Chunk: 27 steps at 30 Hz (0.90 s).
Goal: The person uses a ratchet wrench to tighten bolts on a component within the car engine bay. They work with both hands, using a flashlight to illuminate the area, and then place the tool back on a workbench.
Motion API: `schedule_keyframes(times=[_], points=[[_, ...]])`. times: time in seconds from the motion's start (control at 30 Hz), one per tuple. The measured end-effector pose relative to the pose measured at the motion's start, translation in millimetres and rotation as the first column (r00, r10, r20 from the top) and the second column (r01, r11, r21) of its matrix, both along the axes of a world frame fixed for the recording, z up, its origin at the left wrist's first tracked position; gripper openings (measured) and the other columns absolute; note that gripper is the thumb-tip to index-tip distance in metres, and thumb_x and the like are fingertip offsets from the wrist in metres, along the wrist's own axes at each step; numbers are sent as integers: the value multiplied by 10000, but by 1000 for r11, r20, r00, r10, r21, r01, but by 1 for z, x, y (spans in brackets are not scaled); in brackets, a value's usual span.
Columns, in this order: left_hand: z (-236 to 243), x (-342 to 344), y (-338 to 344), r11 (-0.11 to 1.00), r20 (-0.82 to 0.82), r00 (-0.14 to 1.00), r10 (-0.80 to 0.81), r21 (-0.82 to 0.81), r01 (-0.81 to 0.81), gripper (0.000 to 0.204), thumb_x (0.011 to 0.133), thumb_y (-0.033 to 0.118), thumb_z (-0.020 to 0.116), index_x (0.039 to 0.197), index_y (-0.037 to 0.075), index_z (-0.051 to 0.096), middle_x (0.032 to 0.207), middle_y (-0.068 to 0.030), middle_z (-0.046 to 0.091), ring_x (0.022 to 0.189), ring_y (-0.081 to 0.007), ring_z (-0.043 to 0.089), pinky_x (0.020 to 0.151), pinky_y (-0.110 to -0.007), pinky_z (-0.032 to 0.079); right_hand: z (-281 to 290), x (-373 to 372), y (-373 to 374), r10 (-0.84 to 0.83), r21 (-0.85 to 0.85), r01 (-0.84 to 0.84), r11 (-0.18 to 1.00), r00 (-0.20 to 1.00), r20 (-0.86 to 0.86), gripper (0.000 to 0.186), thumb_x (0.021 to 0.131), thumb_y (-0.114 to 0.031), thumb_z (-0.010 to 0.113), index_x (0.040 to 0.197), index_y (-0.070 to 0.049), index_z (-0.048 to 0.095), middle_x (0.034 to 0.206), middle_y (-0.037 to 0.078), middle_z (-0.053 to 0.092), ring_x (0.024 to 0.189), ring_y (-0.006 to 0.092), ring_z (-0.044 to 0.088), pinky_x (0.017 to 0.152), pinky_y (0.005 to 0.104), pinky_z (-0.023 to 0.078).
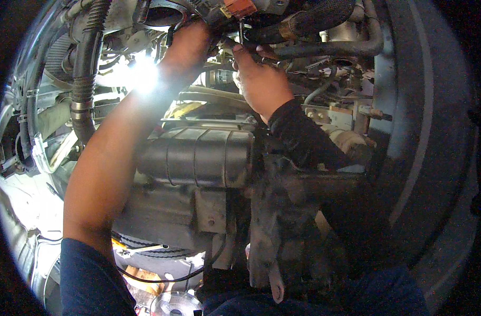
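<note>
My left hand [190, 47] reaches up among the engine parts at the top, its fingers hidden behind dark components. Just to the right, my right hand [261, 81] is closed, with thumb and fingers curled together around the lower end of a thin metal shaft [241, 32]. The shaft stands upright, and its upper end lies close under an orange block-shaped part [239, 8]. Whether it belongs to a longer tool cannot be made out. A dark bent pipe [330, 50] runs to the right beside my right fingers.
A bright lamp [143, 76] glares beside my left forearm. Below the hands lies a black ribbed cylinder [198, 156]. A thick hose [85, 73] with clamps hangs at left. A dark panel [430, 158] borders the right. A round fan [176, 304] shows at the bottom.
</note>
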<state>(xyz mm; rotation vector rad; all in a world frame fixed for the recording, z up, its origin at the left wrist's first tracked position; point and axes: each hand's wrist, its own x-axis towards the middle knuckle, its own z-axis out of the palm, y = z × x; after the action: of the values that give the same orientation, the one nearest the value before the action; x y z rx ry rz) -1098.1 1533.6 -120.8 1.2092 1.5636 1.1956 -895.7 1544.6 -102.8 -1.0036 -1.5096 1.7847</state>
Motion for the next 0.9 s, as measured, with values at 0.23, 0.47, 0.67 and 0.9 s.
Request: schedule_keyframes(times=[0.23,0.47,0.67,0.9], points=[[8,6,-1,967,343,919,194,-226,-119,344,982,450,579,1181,179,649,1017,18,664,848,-122,557,754,-286,444,21,0,0,-186,-591,28,806,960,-207,203,1013,-280,608,1037,-78,610,781,0,559,594,103,449,520,260,370],[25,13,-1,968,471,874,124,-252,-2,371,960,501,595,1163,195,648,998,33,644,859,-107,550,734,-262,415,32,4,10,-296,-820,-324,471,818,-493,235,1025,-272,590,1041,-38,595,759,-13,504,595,68,407,510,230,341],[25,15,1,967,209,974,89,-253,-34,440,955,531,592,1213,178,640,1076,31,663,930,-125,577,828,-298,447,28,0,1,-116,-524,18,851,981,-154,283,1007,-325,623,951,-48,636,730,5,523,576,102,424,529,282,358],[29,19,3,996,127,991,37,-86,-26,296,980,207,584,1219,47,653,946,-116,692,872,-181,628,770,-362,486,38,4,-3,-26,-61,34,998,992,123,248,983,-300,664,971,-53,643,735,26,578,620,131,491,572,301,428]])
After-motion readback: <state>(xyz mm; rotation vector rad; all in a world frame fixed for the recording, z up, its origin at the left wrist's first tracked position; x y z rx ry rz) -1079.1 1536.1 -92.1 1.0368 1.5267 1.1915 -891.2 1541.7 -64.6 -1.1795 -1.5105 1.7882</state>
